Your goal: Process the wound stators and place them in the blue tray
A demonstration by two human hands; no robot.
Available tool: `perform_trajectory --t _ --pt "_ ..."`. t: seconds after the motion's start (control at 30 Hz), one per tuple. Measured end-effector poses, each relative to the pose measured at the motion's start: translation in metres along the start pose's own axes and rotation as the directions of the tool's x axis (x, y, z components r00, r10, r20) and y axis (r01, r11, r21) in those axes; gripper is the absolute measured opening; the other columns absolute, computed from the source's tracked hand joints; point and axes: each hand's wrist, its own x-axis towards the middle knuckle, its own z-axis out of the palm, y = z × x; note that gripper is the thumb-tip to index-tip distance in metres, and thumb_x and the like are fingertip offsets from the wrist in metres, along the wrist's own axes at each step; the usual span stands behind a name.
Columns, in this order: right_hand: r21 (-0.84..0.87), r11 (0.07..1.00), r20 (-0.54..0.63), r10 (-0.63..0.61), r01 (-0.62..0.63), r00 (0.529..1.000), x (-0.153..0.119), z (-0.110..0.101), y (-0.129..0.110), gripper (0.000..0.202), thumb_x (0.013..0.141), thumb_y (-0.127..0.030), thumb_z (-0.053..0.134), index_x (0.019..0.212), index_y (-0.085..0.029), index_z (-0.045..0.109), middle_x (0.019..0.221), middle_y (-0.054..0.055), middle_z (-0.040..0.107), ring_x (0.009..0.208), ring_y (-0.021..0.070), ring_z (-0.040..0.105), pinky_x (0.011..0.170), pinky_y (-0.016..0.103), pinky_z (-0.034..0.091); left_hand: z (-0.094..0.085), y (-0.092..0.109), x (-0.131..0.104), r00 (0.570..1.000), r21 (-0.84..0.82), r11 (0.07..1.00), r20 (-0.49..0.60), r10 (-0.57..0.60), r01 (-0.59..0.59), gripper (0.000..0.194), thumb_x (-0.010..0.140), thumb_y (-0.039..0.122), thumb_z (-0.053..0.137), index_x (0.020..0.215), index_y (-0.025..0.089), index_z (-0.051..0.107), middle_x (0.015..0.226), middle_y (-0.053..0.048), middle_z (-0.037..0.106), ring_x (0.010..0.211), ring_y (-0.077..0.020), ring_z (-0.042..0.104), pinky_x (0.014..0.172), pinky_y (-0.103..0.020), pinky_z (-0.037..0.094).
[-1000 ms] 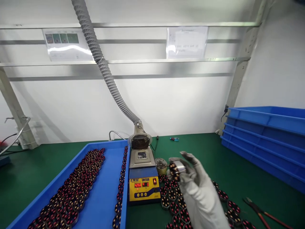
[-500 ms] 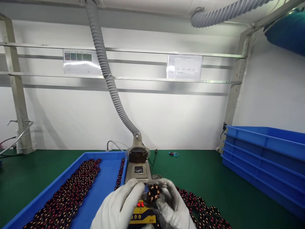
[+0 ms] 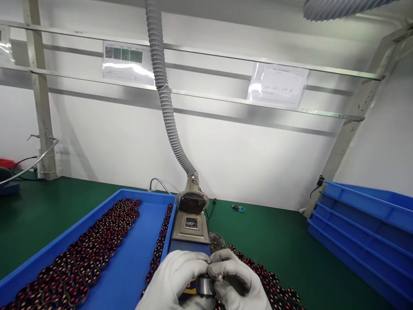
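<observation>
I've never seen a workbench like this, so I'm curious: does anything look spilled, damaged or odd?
Nothing is obviously spilled or damaged. The gloved right hand stands out slightly: it has dark grey smudges, whereas the gloved left hand looks mostly white. That could be grime from handling, though I can't tell.

Gloved fingers (image 3: 227, 268) hide part of the metal cylinder (image 3: 204, 286) (and most of the yellow panel (image 3: 191, 285) behind).

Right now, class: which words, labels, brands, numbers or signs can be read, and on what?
None readable.
Far-left sheet: cut off, illegible.
Middle sheet: too small, glare.
Right sheet: too small, blurred.
Right post: marks too small.
Solder pot's yellow panel: mostly hidden, nothing readable.
</observation>
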Motion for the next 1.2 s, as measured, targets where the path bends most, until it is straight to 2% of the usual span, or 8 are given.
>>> perform_trajectory --t 0.07,0.2,0.37,0.5,0.6,0.77,0.93,1.2 --pt "0.018 0.999 -0.031 -0.038 0.039 0.999 0.002 0.0 0.006 0.021 0.074 -0.044 0.07 0.066 -0.024 0.071 0.072 0.005 0.056 0.071 0.0161 0.056 0.067 0.026 0.044 -0.003 0.0 0.003 0.998 0.063 0.996 -0.018 0.059 -0.058 0.022 0.093 0.038 0.043 0.096 0.02 0.054 0.087 -0.003 0.069 0.08 -0.0124 0.066 0.072 -0.02 0.056" --pt "0.342 0.94 0.021 0.008 -0.015 1.0 0.005 -0.008 0.018 0.022 0.076 -0.046 0.066 0.071 -0.024 0.069 0.072 0.004 0.058 0.075 0.0167 0.057 0.072 0.027 0.047 -0.01 -0.004 0.001 0.996 0.098 0.992 -0.017 0.083 -0.081 0.02 0.094 0.035 0.042 0.097 0.019 0.053 0.087 -0.004 0.069 0.081 -0.0134 0.066 0.072 -0.023 0.055" --pt "0.046 0.997 0.056 0.064 -0.067 0.996 -0.003 -0.005 0.011 0.03 0.069 -0.047 0.072 0.084 -0.02 0.071 0.081 0.007 0.059 0.073 0.0181 0.057 0.068 0.027 0.047 -0.011 -0.003 -0.002 0.998 0.101 0.994 -0.026 0.055 -0.052 0.02 0.094 0.037 0.041 0.096 0.02 0.052 0.087 -0.003 0.068 0.082 -0.0122 0.065 0.073 -0.021 0.055" --pt "-0.032 0.995 -0.087 -0.094 0.092 0.992 -0.006 0.007 0.009 0.017 0.073 -0.039 0.072 0.067 -0.023 0.069 0.07 0.002 0.055 0.066 0.0128 0.055 0.063 0.022 0.044 -0.007 0.0 -0.002 0.991 0.183 0.977 -0.053 0.121 -0.109 0.022 0.095 0.035 0.039 0.096 0.017 0.052 0.087 -0.004 0.069 0.082 -0.0135 0.064 0.074 -0.024 0.053" --pt "0.108 0.977 -0.164 -0.162 0.181 0.973 -0.002 -0.001 0.014 0.008 0.073 -0.029 0.073 0.068 -0.026 0.069 0.069 0.001 0.059 0.066 0.0124 0.059 0.062 0.021 0.048 -0.005 -0.001 -0.002 0.986 0.238 0.963 -0.073 0.149 -0.128 0.016 0.093 0.03 0.041 0.094 0.017 0.051 0.085 -0.004 0.069 0.078 -0.0147 0.064 0.072 -0.027 0.053" --pt "0.223 0.96 -0.377 -0.078 0.172 0.923 -0.004 -0.005 0.011 0.018 0.065 -0.032 0.08 0.08 -0.027 0.072 0.084 0.002 0.067 0.079 0.0161 0.065 0.075 0.023 0.053 -0.009 -0.005 -0.004 0.988 0.291 0.951 -0.074 0.133 -0.106 0.012 0.087 0.02 0.045 0.096 0.017 0.052 0.086 -0.005 0.069 0.08 -0.0156 0.065 0.073 -0.029 0.053" --pt "0.241 0.954 -0.058 0.2 -0.181 0.978 -0.006 0.025 0.012 0.041 0.064 -0.041 0.078 0.096 -0.019 0.068 0.096 0.012 0.067 0.089 0.0254 0.063 0.084 0.037 0.051 -0.006 -0.007 -0.008 0.98 0.386 0.918 -0.129 0.154 -0.093 0.018 0.085 0.016 0.041 0.097 0.016 0.054 0.089 -0.007 0.07 0.088 -0.0176 0.065 0.078 -0.031 0.053" --pt "0.382 0.882 0.08 0.267 -0.277 0.96 -0.001 0.018 0.028 0.033 0.067 -0.049 0.074 0.093 -0.028 0.071 0.087 0.008 0.067 0.084 0.0266 0.064 0.075 0.043 0.053 -0.01 -0.008 -0.004 0.999 0.068 0.998 -0.046 -0.006 0.009 0.021 0.089 0.023 0.047 0.11 0.02 0.049 0.096 -0.004 0.067 0.088 -0.0108 0.064 0.078 -0.019 0.053"
